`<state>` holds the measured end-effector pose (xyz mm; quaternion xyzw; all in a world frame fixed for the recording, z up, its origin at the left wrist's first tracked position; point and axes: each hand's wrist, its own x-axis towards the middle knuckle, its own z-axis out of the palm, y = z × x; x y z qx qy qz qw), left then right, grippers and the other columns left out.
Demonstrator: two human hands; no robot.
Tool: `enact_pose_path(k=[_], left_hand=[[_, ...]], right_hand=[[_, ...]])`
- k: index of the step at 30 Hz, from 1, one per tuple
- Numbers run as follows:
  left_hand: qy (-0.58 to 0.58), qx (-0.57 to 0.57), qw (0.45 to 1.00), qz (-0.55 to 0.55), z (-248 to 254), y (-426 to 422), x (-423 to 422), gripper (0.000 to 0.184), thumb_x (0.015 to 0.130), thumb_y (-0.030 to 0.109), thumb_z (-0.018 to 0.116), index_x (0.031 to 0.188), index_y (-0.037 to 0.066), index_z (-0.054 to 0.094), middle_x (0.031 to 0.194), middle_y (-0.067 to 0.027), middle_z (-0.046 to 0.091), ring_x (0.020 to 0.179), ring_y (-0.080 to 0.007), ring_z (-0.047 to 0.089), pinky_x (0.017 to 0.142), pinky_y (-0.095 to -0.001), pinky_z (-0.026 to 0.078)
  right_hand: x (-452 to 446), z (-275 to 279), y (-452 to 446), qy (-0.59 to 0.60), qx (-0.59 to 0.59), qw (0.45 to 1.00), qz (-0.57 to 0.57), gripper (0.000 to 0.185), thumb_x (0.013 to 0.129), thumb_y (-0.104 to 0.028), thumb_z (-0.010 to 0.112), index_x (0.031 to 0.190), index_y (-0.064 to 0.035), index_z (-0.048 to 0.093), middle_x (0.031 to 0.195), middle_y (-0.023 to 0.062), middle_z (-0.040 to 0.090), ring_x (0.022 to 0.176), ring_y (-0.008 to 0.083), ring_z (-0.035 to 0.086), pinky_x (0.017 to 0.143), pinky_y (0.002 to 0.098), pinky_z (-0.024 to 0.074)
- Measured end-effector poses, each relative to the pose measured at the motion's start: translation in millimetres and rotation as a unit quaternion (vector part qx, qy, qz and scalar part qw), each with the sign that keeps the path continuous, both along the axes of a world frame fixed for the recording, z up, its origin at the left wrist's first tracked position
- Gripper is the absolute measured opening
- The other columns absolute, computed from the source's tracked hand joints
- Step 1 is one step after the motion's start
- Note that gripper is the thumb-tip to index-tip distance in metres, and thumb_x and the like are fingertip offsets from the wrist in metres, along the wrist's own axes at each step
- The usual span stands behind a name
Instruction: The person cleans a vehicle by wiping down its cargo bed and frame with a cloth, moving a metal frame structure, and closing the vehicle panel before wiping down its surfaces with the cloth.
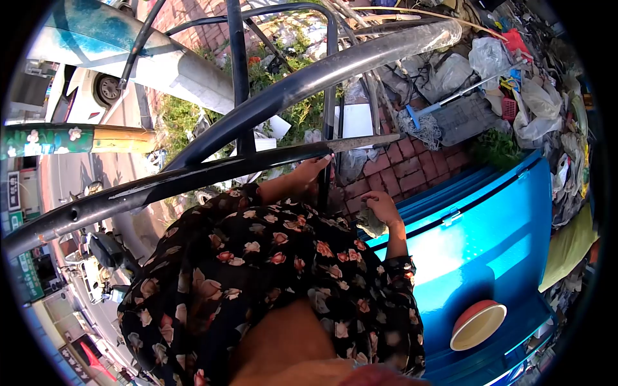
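crumpled grey cloth (371,223) hangs just below the right hand (384,209), clasped in its bent fingers; at the fingertips of the left hand (310,171), whose grip i cannot tell, runs a black metal tube (193,181).

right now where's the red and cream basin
In the head view, the red-and-cream basin is at lower right, on the blue surface, below and right of the right hand.

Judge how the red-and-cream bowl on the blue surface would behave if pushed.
The bowl is probably stiff, since its round rim keeps an even shape. It may be fairly light to move, as nothing shows inside, though its material is unclear. It could slide easily, because the blue surface looks glossy.
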<state>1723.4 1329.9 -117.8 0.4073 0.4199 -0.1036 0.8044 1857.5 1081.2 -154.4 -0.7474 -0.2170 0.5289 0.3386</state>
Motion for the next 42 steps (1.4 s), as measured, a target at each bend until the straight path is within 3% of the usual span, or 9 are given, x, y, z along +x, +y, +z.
enact_pose_path(k=[3, 6, 10, 20, 29, 32, 36, 38, 42], left_hand=[[-0.057, 0.029, 0.996, 0.063, -33, -1, 2, 0.03, 0.099, 0.039, 0.055, 0.105, 0.009, 0.055, 0.08, 0.0005, 0.057, 0.067, -0.0122, 0.058, 0.055, -0.0284, 0.047], [-0.109, 0.14, 0.972, 0.151, 0, 11, 34, 0.03, 0.098, 0.037, 0.059, 0.099, 0.007, 0.056, 0.075, 0.0001, 0.056, 0.06, -0.0104, 0.055, 0.051, -0.0266, 0.044], [-0.082, 0.295, 0.946, 0.107, 10, 39, 56, 0.022, 0.094, 0.026, 0.064, 0.088, 0.006, 0.058, 0.064, 0.0017, 0.052, 0.052, -0.0069, 0.048, 0.047, -0.0244, 0.038], [-0.005, 0.263, 0.953, 0.153, 70, 91, 11, 0.023, 0.091, 0.022, 0.066, 0.08, 0.004, 0.058, 0.061, -0.0017, 0.056, 0.046, -0.0106, 0.051, 0.043, -0.0268, 0.039], [0.012, 0.322, 0.92, 0.222, 84, 87, 4, 0.023, 0.095, 0.023, 0.06, 0.081, 0.006, 0.059, 0.06, -0.0023, 0.056, 0.049, -0.0115, 0.053, 0.046, -0.027, 0.043], [0.002, 0.372, 0.922, 0.108, 60, 91, 0, 0.02, 0.099, 0.022, 0.052, 0.092, 0.005, 0.058, 0.07, -0.0046, 0.058, 0.058, -0.0127, 0.057, 0.052, -0.0277, 0.046], [-0.028, 0.372, 0.898, 0.232, 35, 75, -6, 0.018, 0.096, 0.023, 0.058, 0.087, 0.006, 0.059, 0.061, -0.0005, 0.055, 0.051, -0.0098, 0.053, 0.048, -0.0255, 0.042], [-0.002, 0.357, 0.907, 0.224, 40, 70, -18, 0.018, 0.095, 0.023, 0.06, 0.089, 0.006, 0.06, 0.062, -0.0005, 0.055, 0.053, -0.0091, 0.053, 0.049, -0.0251, 0.042], [0.029, 0.334, 0.92, 0.201, 46, 55, -40, 0.018, 0.093, 0.023, 0.063, 0.091, 0.005, 0.06, 0.064, -0.0005, 0.056, 0.057, -0.0076, 0.053, 0.051, -0.0243, 0.042]], right_hand=[[9, 9, 4, -0.036, -0.05, 0.998, -0.022, 0.027, 0.081, -0.019, 0.06, 0.103, -0.0108, 0.073, 0.095, 0.0132, 0.072, 0.092, 0.024, 0.068, 0.085, 0.033, 0.0509], [6, 11, 5, -0.044, -0.066, 0.995, -0.055, 0.03, 0.079, -0.016, 0.059, 0.105, -0.0093, 0.072, 0.095, 0.0098, 0.071, 0.09, 0.0217, 0.067, 0.083, 0.0345, 0.0515], [-3, 5, 7, -0.02, -0.004, 0.998, -0.056, 0.03, 0.081, -0.017, 0.058, 0.107, -0.0098, 0.072, 0.094, 0.0123, 0.072, 0.089, 0.0216, 0.068, 0.083, 0.0327, 0.0517], [7, -17, -17, 0.043, 0.06, 0.986, -0.152, 0.035, 0.077, -0.008, 0.054, 0.107, -0.0033, 0.07, 0.092, 0.0106, 0.07, 0.086, 0.0174, 0.065, 0.081, 0.0296, 0.0509], [85, 8, -14, -0.008, 0.055, 0.996, -0.075, 0.036, 0.077, -0.004, 0.052, 0.109, -0.0031, 0.069, 0.094, 0.0055, 0.067, 0.085, 0.014, 0.062, 0.077, 0.0294, 0.0503], [117, 30, 41, 0.029, 0.126, 0.989, -0.068, 0.036, 0.077, -0.003, 0.051, 0.109, -0.0032, 0.069, 0.095, 0.0044, 0.066, 0.085, 0.0123, 0.059, 0.077, 0.0271, 0.0487], [152, 36, 146, 0.041, 0.263, 0.963, -0.032, 0.034, 0.081, -0.003, 0.056, 0.113, -0.0022, 0.068, 0.098, 0.0059, 0.068, 0.087, 0.0129, 0.059, 0.082, 0.025, 0.0463], [158, 26, 202, -0.091, 0.29, 0.952, 0.03, 0.035, 0.09, -0.016, 0.06, 0.121, -0.0025, 0.064, 0.103, 0.0065, 0.067, 0.091, 0.0149, 0.06, 0.085, 0.0279, 0.0463], [140, 76, 323, -0.019, 0.25, 0.965, 0.083, 0.057, 0.096, -0.038, 0.057, 0.14, -0.0022, 0.049, 0.122, 0.0105, 0.061, 0.114, 0.0215, 0.055, 0.098, 0.0342, 0.0412]])
